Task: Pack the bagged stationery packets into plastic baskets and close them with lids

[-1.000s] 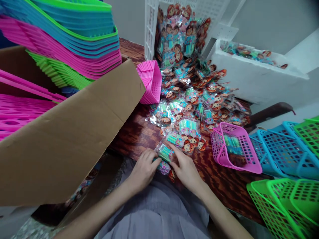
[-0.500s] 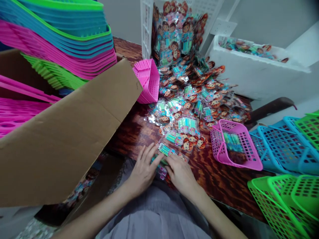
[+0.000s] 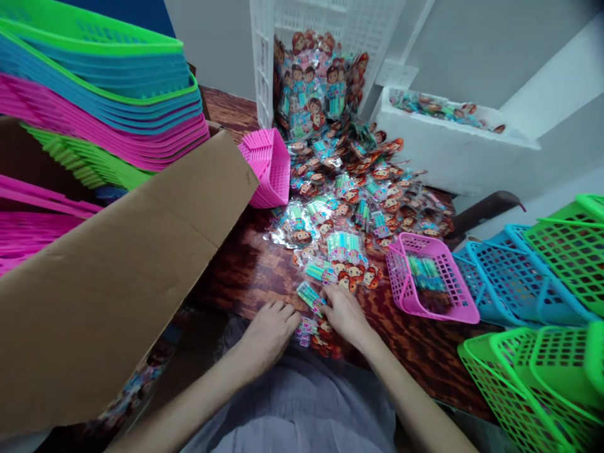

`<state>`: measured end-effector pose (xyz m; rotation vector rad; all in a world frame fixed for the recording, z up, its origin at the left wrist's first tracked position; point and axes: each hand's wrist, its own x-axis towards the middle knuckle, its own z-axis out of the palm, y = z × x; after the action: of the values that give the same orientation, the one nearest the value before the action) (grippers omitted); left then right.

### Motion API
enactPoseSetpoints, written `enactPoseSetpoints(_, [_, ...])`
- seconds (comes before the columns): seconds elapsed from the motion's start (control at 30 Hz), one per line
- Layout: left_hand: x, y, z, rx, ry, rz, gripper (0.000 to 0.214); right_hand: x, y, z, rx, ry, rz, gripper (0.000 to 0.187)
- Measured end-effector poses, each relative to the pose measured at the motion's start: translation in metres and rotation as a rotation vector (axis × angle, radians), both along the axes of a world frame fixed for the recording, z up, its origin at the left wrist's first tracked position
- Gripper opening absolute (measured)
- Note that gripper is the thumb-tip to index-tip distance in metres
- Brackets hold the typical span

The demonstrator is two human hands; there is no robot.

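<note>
My right hand [image 3: 346, 313] pinches the right side of a small clear packet [image 3: 310, 297] with green and blue sticks inside, low over the table's front edge. My left hand [image 3: 271, 332] is closed, its fingers curled at the left end of a small stack of similar packets [image 3: 307, 328]; the fingertips are partly hidden. Red-haired cartoon heads show at the right end of that stack. Just beyond my hands lies a row of packets [image 3: 346, 246], and behind it a large loose heap of packets [image 3: 372, 189] spreads over the wooden table.
A pink basket [image 3: 467, 308] with packets inside stands to the right, beside blue baskets [image 3: 509, 277] and green baskets [image 3: 519, 371]. A cardboard box [image 3: 155, 251] holding stacked baskets is at left. At the back are a white crate [image 3: 263, 75] and a white foam box [image 3: 425, 145].
My hands have drawn apart; the left has slid back and its spread fingers have curled in. The right now holds the packet's side. The whole view has shifted slightly.
</note>
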<state>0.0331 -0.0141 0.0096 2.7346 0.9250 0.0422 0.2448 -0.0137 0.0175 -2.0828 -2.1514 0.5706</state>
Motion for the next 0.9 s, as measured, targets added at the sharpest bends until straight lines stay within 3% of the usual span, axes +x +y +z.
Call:
enactPoseSetpoints(0.17, [0.002, -0.001, 0.001, -0.006, 0.033, 0.027, 0.020, 0.010, 0.022, 0.006, 0.228, -0.210, 0.012, 0.017])
enactPoseSetpoints(0.37, [0.001, -0.001, -0.004, 0.003, 0.021, 0.020, 0.023, 0.003, 0.021, 0.006, 0.226, -0.292, 0.047, 0.030])
enactPoseSetpoints(0.47, [0.000, -0.003, -0.006, 0.050, -0.059, 0.046, 0.028, 0.001, 0.004, 0.006, 0.234, -0.120, 0.058, 0.059])
enactPoseSetpoints(0.53, [-0.001, -0.004, -0.007, 0.099, -0.141, 0.066, 0.031, 0.003, -0.006, 0.005, 0.185, 0.105, 0.054, 0.078])
enactPoseSetpoints(0.6, [-0.001, -0.004, -0.006, 0.128, -0.207, 0.067, 0.032, 0.006, -0.014, 0.004, 0.105, 0.339, 0.020, 0.086])
enactPoseSetpoints(0.7, [0.000, 0.000, -0.002, 0.133, -0.231, 0.038, 0.032, 0.007, -0.020, 0.005, 0.036, 0.491, -0.010, 0.077])
enactPoseSetpoints(0.83, [0.001, 0.005, 0.000, 0.135, -0.192, -0.059, 0.026, 0.001, -0.027, 0.018, 0.015, 0.409, 0.093, 0.038])
enactPoseSetpoints(0.9, [0.000, 0.005, -0.003, 0.113, -0.193, -0.090, 0.028, -0.002, -0.030, 0.025, -0.017, 0.384, 0.128, 0.031])
